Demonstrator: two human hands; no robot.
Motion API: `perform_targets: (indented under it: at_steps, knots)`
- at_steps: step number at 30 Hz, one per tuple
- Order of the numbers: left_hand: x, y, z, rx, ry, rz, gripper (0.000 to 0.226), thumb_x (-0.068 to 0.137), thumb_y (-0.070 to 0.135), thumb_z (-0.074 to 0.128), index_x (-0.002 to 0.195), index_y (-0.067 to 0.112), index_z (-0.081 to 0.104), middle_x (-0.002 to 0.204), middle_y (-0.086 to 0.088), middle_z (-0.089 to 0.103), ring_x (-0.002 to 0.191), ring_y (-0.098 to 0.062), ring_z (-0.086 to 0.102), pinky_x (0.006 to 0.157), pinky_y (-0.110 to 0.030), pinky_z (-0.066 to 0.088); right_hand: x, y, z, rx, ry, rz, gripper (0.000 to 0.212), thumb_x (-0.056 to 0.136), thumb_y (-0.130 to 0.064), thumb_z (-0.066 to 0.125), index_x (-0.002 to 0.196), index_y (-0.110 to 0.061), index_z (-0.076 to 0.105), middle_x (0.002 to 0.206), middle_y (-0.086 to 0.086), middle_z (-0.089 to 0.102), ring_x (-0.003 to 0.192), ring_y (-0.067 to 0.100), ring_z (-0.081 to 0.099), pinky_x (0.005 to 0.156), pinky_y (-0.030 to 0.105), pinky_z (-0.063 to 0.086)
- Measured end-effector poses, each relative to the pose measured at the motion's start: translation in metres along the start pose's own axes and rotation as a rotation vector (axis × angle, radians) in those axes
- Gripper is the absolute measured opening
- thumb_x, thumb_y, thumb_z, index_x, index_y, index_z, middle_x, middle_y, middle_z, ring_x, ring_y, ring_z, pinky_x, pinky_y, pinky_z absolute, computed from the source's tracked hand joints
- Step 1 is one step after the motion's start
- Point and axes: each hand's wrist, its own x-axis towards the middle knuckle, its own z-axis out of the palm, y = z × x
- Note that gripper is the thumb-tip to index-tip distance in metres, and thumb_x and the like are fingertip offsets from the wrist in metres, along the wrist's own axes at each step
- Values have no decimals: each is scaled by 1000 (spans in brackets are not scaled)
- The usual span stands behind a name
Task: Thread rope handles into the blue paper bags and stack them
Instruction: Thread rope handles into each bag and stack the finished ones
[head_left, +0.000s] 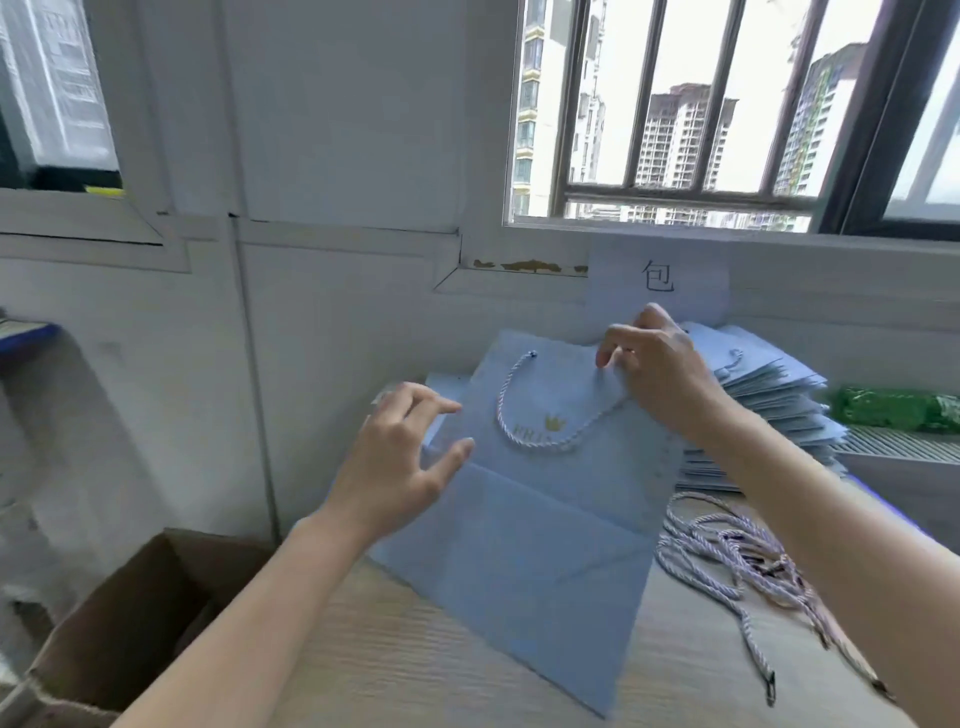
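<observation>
bag in work (524, 519): 1 | bag stack (769, 400): 1 | rope bundle (737, 561): 1 | cardboard box (130, 623): 1

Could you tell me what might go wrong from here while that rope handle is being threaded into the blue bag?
1. The right hand pinches the rope handle at the blue bag's top edge; a hard pull could tear the hole.
2. The left hand is open beside the bag, so the bag may slide.
3. The loose ropes lie tangled; several may lift together.

A flat light-blue paper bag (530, 525) lies on the pale wooden table (415, 670); the right hand (660, 369) pinches its white twisted rope handle (524, 415), while the left hand (400, 457) hovers spread at its left edge.
</observation>
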Motion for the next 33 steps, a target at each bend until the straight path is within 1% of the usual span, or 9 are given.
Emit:
perform_targets:
  at_steps: [2,5,7,11,13,18,22,29,33]
  knots:
    - [-1,2,5,45,13,2,60,80,58,39,113,15,64,111,2,53,109,-16,50,95,-27,36,22,3,-6,-137,-1,-11,24,95,-5,50,101,-15,71,103,8,46,98,32,52,77,35,42]
    - [-8,16,18,156,-256,-40,69,83,66,34,132,21,53,133,1,45,128,-18,39,106,-31,29,18,-3,2,-170,-220,-106,36,98,-7,41,122,-23,62,135,6,46,126,24,39,106,36,31]
    - [-11,20,30,259,-438,-84,67,89,64,41,144,26,36,148,2,29,138,-16,23,111,-30,21,-8,-16,12,-84,-413,-176,49,88,2,42,126,-23,58,142,1,42,133,16,33,113,30,22]
    - [-9,20,41,219,-538,-161,75,89,64,43,151,28,20,160,3,9,146,-13,5,119,-32,8,-70,-28,24,-88,-748,-324,73,70,-21,44,139,-40,37,155,-10,20,143,7,12,117,29,5]
    - [-10,17,43,192,-555,-168,71,92,59,41,151,28,17,161,3,4,147,-11,0,119,-31,4,-89,-24,33,-158,-729,-385,77,78,-14,47,144,-46,21,157,-14,10,145,7,4,118,35,2]
    - [4,17,45,-19,-374,-279,54,99,41,41,147,17,33,157,-2,18,145,-15,14,116,-27,12,-80,-19,33,-207,-463,-395,66,91,-1,42,147,-31,23,155,2,24,143,26,19,116,37,11]
    - [31,1,52,184,-269,-528,54,96,40,46,140,9,39,144,-13,30,135,-28,25,108,-34,25,-46,-18,40,-589,-432,-238,60,91,-4,42,146,-16,22,144,10,34,130,32,33,109,41,26]
    - [37,-31,68,283,-226,-790,78,80,65,57,132,8,44,139,-15,37,131,-30,29,103,-36,29,-18,-12,56,-247,-802,-45,59,93,-34,48,146,-40,22,157,-1,13,146,19,-2,115,53,-6]
    - [40,-37,64,224,-222,-825,68,81,57,62,127,7,50,138,-17,38,130,-33,32,104,-34,29,-15,-11,75,-402,-711,-118,39,100,-41,31,139,-46,31,153,-7,20,144,21,8,112,57,5]
